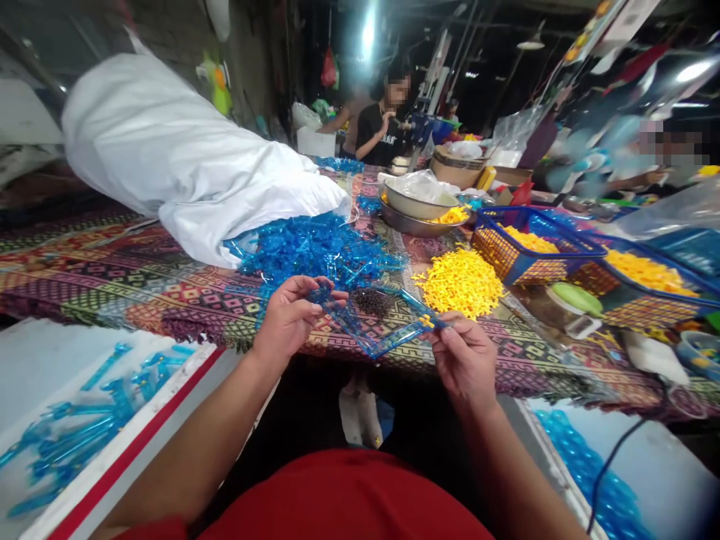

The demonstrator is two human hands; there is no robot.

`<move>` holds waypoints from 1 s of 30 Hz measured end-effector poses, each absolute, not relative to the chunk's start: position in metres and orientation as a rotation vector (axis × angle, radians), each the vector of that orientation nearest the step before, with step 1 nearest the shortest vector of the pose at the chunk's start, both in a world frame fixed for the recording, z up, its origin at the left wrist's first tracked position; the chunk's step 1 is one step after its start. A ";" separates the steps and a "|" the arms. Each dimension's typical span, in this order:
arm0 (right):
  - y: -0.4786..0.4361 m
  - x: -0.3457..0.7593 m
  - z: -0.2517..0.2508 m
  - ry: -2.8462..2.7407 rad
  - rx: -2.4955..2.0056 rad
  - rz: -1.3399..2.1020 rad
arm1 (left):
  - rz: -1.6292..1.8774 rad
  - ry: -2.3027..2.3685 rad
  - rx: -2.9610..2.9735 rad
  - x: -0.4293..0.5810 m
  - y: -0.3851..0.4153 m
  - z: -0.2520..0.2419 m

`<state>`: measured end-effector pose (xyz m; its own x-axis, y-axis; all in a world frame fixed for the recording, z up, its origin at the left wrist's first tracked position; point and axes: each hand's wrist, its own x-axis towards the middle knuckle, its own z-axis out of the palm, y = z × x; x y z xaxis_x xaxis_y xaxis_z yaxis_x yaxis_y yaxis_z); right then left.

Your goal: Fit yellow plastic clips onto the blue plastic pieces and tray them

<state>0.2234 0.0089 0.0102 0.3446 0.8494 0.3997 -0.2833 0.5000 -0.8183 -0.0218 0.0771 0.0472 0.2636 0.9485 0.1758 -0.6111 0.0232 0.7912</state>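
My left hand (289,319) is closed, thumb and fingers pinching one end of a see-through blue plastic part (388,343). This part looks long and angled, with its bend pointing towards me above the table's front edge. At its other end my right hand (466,356) is closed too, fingertips on the blue plastic. Small yellow plastic pieces (426,320) show right by the right fingertips; whether they are gripped or fixed to the part I cannot tell. Just behind the hands lies a small heap of dark beads or screws (371,302), too small to name.
Loose blue parts (320,251) spill from a white sack (214,165). A yellow heap (462,283) lies right of centre, near blue baskets (540,259) and stacked bowls (419,201). Boxes with blue parts (84,427) flank me. A person (385,120) sits across the table.
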 end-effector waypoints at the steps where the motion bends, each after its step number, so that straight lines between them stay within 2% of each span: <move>1: 0.008 0.222 0.010 -0.946 -0.718 0.824 | 1.282 0.469 0.903 -0.023 0.075 0.049; 15: 0.003 0.211 0.009 -0.957 -0.696 0.864 | 1.304 0.440 0.916 -0.033 0.062 0.055; 30: -0.011 0.205 0.024 -1.066 -0.708 0.833 | 1.066 0.437 0.891 -0.019 0.045 0.053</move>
<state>0.2049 -0.0106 0.0238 0.2494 0.8548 0.4550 -0.2356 0.5093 -0.8277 -0.0186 0.0450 0.0532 0.4460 0.8896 0.0985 -0.5645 0.1942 0.8022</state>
